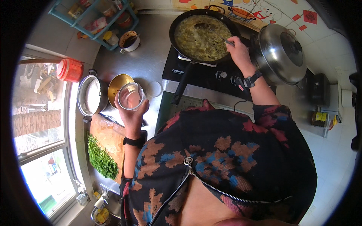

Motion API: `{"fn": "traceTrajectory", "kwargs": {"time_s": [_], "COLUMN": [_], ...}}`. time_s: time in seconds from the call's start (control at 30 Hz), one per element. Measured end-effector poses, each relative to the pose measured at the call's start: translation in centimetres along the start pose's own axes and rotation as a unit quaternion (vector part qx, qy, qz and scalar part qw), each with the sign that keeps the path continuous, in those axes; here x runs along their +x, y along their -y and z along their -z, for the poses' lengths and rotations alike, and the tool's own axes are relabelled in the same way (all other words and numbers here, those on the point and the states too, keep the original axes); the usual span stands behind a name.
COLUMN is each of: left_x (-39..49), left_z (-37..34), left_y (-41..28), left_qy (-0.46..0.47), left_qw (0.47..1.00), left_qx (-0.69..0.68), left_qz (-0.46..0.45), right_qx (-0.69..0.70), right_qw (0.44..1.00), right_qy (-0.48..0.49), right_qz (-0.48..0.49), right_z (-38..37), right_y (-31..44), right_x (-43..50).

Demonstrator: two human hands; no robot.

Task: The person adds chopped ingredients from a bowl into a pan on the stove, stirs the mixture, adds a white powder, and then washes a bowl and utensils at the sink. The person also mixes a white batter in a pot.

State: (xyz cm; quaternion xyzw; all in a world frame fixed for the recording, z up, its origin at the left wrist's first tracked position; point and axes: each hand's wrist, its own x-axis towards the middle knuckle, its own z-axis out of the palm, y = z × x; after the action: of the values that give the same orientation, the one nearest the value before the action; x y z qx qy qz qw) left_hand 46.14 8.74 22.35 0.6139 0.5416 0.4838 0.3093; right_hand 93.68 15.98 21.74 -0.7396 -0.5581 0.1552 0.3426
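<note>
My right hand point(239, 52) grips the handle of a ladle point(220, 36). The ladle's bowl dips into a yellowish-green soup point(195, 42) inside a black long-handled pan point(172, 38) on the stove. At the left, my left hand point(133, 117) holds a small clear jar point(122, 101), open at the top. A spoon point(139, 91) stands in the jar against its right side. What the jar contains is hard to make out. Just behind it, partly covered, is a gold-coloured bowl point(120, 79). A round whitish lid point(154, 89) lies on the steel counter beside the jar.
Chopped greens point(101, 158) lie on a wooden cutting board point(106, 128). Near the window stand a two-handled pot point(104, 97) and a red container point(70, 70). Further back are an enamel mug point(132, 46) and a blue rack point(99, 33). A lidded steel pot point(275, 56) occupies the stove's right side.
</note>
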Motion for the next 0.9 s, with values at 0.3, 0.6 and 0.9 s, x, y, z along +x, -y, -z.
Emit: {"fn": "traceTrajectory", "kwargs": {"time_s": [0.3,0.6,0.9], "left_x": [-0.4,0.0,0.4], "left_z": [0.4,0.4,-0.1], "left_y": [-0.1,1.0,1.1], "left_qy": [-0.007,0.005,0.011], "left_qw": [1.000,0.999,1.000], "left_qx": [0.021,0.031,0.007], "left_qz": [0.017,-0.005,-0.003], "right_qx": [0.141,0.377,0.308], "right_qw": [0.978,0.878,0.898], "right_qy": [0.051,0.149,0.197], "right_qz": [-0.143,-0.256,-0.243], "right_z": [-0.3,-0.2,4.0], "right_y": [0.5,0.9,2.4], "right_x": [2.3,-0.1,-2.8]}}
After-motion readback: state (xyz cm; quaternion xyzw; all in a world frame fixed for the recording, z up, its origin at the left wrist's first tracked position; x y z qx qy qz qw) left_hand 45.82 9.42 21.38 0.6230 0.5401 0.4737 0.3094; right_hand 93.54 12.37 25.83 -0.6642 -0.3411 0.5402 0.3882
